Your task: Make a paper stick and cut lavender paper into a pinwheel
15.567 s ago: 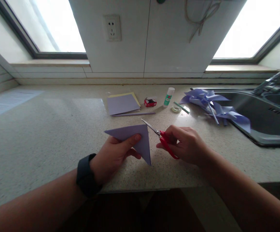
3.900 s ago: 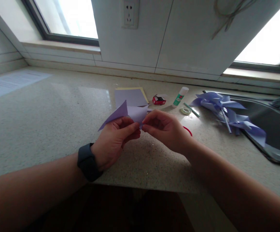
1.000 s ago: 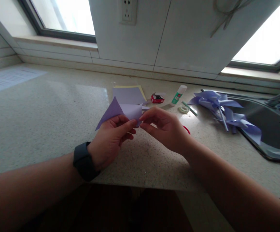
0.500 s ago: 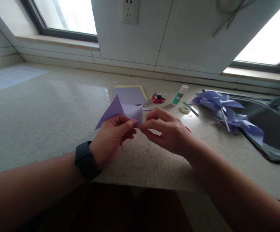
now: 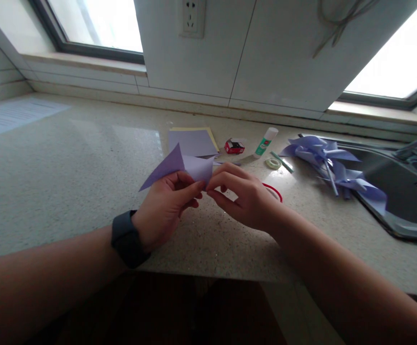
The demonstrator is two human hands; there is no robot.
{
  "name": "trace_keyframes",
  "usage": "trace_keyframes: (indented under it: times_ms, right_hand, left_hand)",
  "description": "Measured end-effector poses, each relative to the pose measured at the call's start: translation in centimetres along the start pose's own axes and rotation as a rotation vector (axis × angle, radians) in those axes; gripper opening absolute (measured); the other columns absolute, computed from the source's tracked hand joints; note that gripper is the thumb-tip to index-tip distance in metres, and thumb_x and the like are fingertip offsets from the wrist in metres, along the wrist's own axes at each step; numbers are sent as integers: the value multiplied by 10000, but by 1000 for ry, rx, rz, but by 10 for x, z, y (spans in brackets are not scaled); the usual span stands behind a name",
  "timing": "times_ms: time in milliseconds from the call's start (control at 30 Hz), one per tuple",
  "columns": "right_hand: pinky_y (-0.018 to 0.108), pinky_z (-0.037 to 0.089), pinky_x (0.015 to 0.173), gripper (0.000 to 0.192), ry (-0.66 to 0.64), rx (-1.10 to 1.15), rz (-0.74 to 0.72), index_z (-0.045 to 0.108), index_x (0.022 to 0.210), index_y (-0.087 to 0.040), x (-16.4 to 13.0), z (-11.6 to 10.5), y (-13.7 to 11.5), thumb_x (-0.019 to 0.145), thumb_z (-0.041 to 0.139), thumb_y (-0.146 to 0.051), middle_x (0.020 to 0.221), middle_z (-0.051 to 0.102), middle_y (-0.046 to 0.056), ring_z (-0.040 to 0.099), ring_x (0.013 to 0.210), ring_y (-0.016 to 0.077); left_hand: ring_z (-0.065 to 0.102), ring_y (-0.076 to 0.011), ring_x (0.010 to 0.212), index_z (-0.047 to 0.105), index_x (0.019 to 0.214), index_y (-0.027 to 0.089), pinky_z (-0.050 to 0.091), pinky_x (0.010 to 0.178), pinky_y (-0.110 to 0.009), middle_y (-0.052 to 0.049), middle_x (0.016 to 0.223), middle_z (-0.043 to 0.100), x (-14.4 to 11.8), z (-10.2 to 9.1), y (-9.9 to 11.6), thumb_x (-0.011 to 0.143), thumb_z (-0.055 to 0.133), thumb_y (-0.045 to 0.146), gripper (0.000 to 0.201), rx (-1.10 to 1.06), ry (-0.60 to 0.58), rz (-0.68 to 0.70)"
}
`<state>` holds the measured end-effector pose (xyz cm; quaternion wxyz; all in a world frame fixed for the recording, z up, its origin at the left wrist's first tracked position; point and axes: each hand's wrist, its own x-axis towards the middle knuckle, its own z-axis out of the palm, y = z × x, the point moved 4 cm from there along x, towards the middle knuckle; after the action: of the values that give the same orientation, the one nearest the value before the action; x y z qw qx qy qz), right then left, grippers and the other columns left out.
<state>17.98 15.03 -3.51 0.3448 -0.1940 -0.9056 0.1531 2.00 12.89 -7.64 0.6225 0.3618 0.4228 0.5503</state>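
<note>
Folded purple paper [image 5: 174,165] was pinched above the desk [image 5: 68,167] by left hand [image 5: 161,211] and right hand [image 5: 242,199]; tearing was judged possible if pulled unevenly.

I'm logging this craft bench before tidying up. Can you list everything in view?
folded paper: 1, lilac, held above the counter
paper stack: 1, lilac on yellow, mid counter
box: 1, red, beside the stack
glue stick: 1, white and green, lying right of the box
tape roll: 1, clear, by the glue
scissors: 1, red handles, behind the right hand
pinwheels: several, lilac, at the sink edge
sink: 1, steel, right
left hand: pinches the paper
right hand: pinches its corner
</note>
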Motion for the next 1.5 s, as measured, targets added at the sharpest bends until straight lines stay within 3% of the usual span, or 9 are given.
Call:
trace_keyframes:
  times_ms: [400, 1233, 1500]
  right_hand:
    - [356, 474, 782, 64, -50, -99, -5, 608, 966, -213, 0, 1, 0, 977, 554, -181, 951, 595, 60, 557, 879, 193]
    - [291, 459, 683, 74, 105, 38, 147, 614, 896, -199, 1, -1, 6, 892, 649, -134, 870, 559, 0, 546, 747, 129]
    - [284, 455, 656, 133, 146, 212, 331, 570, 971, -214, -5, 6, 18, 906, 681, -247, 860, 578, -11, 562, 721, 122]
  left_hand:
    - [531, -73, 599, 617, 748, 165, 399, 580, -192, 32, 677, 622, 2, -1, -2, 709, 870, 244, 268, 8, -8, 1]
    - [532, -62, 607, 643, 788, 176, 392, 584, -187, 46, 716, 626, 1, -1, -2, 754, 842, 237, 211, 52, -32, 5]
    - [529, -53, 591, 638, 802, 172, 398, 572, -173, 55, 691, 614, 1, -1, -3, 748, 861, 239, 239, 4, -37, -18]
